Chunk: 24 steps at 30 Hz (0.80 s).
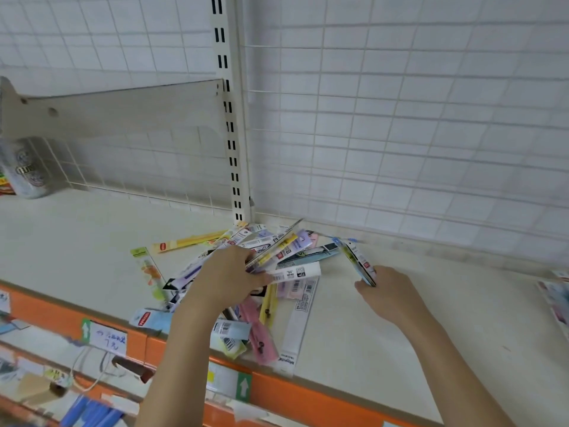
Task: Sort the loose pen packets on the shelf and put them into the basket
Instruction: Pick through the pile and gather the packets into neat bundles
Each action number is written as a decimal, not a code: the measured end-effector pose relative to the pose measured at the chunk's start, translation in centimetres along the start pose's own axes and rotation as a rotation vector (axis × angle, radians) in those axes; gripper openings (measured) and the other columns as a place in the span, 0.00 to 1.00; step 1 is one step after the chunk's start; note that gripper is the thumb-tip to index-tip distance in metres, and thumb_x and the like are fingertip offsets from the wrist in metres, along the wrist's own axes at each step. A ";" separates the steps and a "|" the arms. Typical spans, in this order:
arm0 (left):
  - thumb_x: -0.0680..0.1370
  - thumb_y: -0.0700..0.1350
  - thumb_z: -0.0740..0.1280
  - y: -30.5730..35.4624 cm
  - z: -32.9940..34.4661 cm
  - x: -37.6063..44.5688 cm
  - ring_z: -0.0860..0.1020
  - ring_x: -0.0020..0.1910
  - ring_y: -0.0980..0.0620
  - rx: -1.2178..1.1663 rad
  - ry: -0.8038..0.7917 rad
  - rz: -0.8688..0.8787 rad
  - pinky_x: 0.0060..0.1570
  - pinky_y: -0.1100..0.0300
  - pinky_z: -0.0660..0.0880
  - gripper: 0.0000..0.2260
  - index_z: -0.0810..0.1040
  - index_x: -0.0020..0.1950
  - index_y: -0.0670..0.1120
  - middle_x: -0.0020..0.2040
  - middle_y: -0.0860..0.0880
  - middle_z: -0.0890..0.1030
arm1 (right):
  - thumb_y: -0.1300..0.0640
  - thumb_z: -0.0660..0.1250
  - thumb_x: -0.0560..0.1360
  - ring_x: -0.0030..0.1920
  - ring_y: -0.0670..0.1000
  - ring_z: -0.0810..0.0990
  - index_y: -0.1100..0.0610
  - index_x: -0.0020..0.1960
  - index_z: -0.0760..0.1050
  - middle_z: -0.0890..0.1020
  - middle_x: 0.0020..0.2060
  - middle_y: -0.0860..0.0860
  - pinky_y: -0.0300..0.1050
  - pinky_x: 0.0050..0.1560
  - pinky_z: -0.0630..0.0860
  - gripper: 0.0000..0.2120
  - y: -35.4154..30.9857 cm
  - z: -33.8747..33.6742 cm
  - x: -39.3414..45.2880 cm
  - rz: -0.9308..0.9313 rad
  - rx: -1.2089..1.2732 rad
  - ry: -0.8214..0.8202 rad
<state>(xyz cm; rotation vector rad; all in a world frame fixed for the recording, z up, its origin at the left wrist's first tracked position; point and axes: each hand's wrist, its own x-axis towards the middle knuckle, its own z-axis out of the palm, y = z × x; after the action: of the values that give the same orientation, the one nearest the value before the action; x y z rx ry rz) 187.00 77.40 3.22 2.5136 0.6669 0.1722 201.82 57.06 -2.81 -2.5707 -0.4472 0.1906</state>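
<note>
A heap of loose pen packets (286, 306) in pink, yellow, white and blue lies on the cream shelf (400, 349), reaching from the back post to the front edge. My left hand (228, 277) is over the heap and grips a fan of several packets (286, 251) that point up and to the right. My right hand (391, 292) is to the right of the heap and pinches a small bundle of packets (358, 261), held on edge and tilted back left. No basket is in view.
The shelf has an orange front lip (308, 392) with price tags. A slotted upright post (231, 118) and wire grid backing stand behind. A silver can (26, 167) sits far left. More packets (554, 300) lie at the right edge. Lower shelves hold goods at bottom left.
</note>
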 end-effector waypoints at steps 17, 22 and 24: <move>0.76 0.45 0.67 1.4 -0.9 -1.0 0.81 0.27 0.58 -0.566 0.251 -0.005 0.29 0.63 0.78 0.05 0.80 0.43 0.45 0.35 0.45 0.83 | 0.50 0.62 0.74 0.40 0.55 0.77 0.51 0.33 0.63 0.75 0.34 0.49 0.46 0.38 0.70 0.14 0.2 0.3 -0.1 0.007 0.031 -0.008; 0.78 0.48 0.64 2.3 -1.1 -1.1 0.82 0.30 0.59 -0.682 0.280 0.034 0.35 0.70 0.78 0.12 0.81 0.41 0.43 0.33 0.50 0.84 | 0.50 0.61 0.75 0.40 0.54 0.77 0.51 0.34 0.64 0.75 0.34 0.49 0.45 0.37 0.70 0.13 0.0 0.1 -0.3 0.013 0.024 -0.012; 0.77 0.47 0.65 2.7 -1.1 -1.3 0.77 0.25 0.65 -0.623 0.311 0.069 0.29 0.77 0.71 0.12 0.82 0.37 0.43 0.26 0.56 0.81 | 0.50 0.62 0.75 0.40 0.54 0.76 0.51 0.34 0.64 0.75 0.34 0.48 0.45 0.37 0.69 0.13 0.0 0.0 -0.4 0.021 0.022 -0.007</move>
<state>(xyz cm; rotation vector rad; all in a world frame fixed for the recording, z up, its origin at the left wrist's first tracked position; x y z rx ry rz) 186.77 75.28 5.55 1.9204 0.5372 0.6936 201.43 56.90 -2.79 -2.5546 -0.4179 0.2107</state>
